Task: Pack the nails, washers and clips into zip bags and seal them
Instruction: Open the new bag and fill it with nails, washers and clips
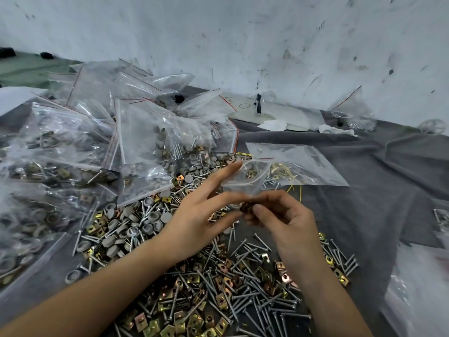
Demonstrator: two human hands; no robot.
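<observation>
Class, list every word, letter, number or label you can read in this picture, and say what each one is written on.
"C" (likely, handwritten): on the clear bag by the wall.
Scribble left of it: unreadable.
Zip bag, clip pinched by the right hand, loose nails: no text visible.
</observation>
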